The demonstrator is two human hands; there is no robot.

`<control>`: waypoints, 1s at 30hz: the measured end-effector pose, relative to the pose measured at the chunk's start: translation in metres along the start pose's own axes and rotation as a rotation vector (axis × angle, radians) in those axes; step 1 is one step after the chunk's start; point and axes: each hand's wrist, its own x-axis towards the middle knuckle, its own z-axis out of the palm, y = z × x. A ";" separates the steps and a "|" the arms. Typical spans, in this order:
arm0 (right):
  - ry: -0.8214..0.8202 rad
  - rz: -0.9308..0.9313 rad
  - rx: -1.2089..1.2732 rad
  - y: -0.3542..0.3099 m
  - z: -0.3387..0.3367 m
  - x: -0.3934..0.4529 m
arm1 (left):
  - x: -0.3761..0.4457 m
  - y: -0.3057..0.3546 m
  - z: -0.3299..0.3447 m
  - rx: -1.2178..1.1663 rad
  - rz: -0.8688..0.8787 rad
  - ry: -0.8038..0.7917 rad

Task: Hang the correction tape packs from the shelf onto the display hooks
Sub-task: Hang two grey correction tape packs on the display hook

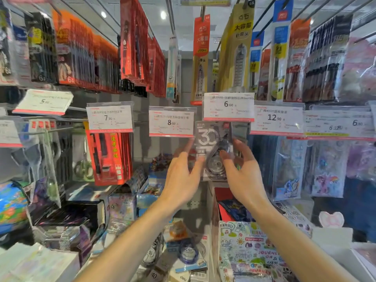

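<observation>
A grey correction tape pack (209, 143) marked "30" hangs upright just under the 6.00 price tag (228, 106), by a dark display hook (231, 130). My right hand (243, 174) holds the pack's right side, thumb on the front and fingers behind the edge. My left hand (183, 176) is spread open at the pack's lower left, its fingertips touching or nearly touching the pack. More correction tape packs (188, 255) lie in a loose pile on the shelf below, between my forearms.
Price tags of 7.90 (109, 118), 8.00 (172, 123) and 12.90 (276, 119) flank the hook. Red pen packs (110, 157) hang at left, sticker bags (291, 169) at right. Notebooks (244, 251) and boxes crowd the lower shelf.
</observation>
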 end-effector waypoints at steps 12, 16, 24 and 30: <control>-0.026 0.099 -0.119 0.037 0.030 0.058 | 0.056 -0.036 0.028 -0.070 -0.095 -0.027; -0.027 0.148 -0.095 0.042 0.037 0.061 | 0.065 -0.038 0.033 -0.069 -0.158 -0.030; -0.062 0.206 -0.017 0.038 0.029 0.061 | 0.063 -0.035 0.021 -0.079 -0.189 -0.017; -0.071 0.164 0.064 0.028 0.000 0.039 | 0.038 -0.020 -0.001 -0.207 -0.157 0.061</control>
